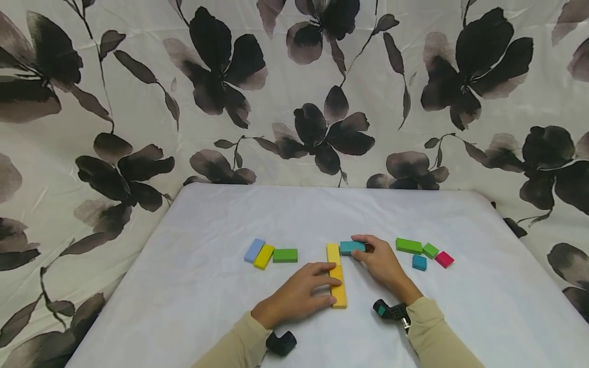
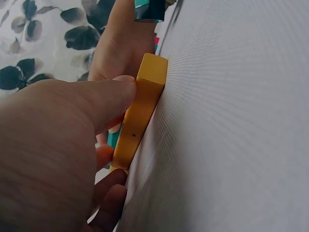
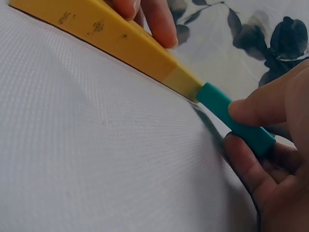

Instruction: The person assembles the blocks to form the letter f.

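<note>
The white cloth-covered table (image 1: 221,220) is the biggest thing here. On it, the person's L hand (image 1: 299,289) rests near-straight fingers & thumb on the strip of yellow-orange, wooden-looking rect. blocks (image 1: 336,274), laid end to end, 12 to 6 o'clock; not wrapped round it, AFAICT. R hand (image 1: 384,260) pinches the teal rect. block (image 1: 352,248) b/w thumb & fingers, crosswise at the strip's 1 o'clock; can't tell if the two touch.

Step in hand looks like squaring teal up to the strip's far end. Next move prob. calls for a slight nudge toward 9 o'clock, L hand steadying, then a clean release w/o a knock.

Loose: green rect. block (image 1: 408,245) b/w 2 & 3 o'clock; b/w 9 & 10, a second green rect. block (image 1: 285,255), a yellow rect. block (image 1: 264,256) & a light-blue rect. block (image 1: 254,250). Smallest, b/w 2 & 3: cube-like green (image 1: 430,250), blue (image 1: 419,262) & red (image 1: 444,259) pieces.
</note>
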A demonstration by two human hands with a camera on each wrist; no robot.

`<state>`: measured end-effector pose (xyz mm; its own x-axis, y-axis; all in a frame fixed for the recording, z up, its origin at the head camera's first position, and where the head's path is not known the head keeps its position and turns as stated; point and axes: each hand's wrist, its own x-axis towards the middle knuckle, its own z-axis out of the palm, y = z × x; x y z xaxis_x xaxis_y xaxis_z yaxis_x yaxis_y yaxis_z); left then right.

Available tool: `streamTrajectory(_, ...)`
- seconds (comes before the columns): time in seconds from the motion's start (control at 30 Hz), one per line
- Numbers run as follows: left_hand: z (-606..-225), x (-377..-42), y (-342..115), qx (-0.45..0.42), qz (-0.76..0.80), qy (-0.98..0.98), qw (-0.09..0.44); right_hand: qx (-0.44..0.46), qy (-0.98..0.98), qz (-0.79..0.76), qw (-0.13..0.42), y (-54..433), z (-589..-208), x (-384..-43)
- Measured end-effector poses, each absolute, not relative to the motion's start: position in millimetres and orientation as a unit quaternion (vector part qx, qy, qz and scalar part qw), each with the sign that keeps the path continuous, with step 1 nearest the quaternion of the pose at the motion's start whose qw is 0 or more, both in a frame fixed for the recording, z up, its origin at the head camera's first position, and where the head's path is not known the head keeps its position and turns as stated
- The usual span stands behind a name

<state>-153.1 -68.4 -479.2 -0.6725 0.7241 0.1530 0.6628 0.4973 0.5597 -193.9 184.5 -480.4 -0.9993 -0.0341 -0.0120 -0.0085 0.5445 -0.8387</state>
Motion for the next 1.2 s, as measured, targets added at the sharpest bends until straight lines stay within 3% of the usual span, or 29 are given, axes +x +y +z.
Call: streamTrajectory(1.2,-482.8,-148.9,-63.9,0.396,0.300,0.866,0.045,-0.078,0.925,-0.372,-0.026,186.0,-480.0,-186.5)
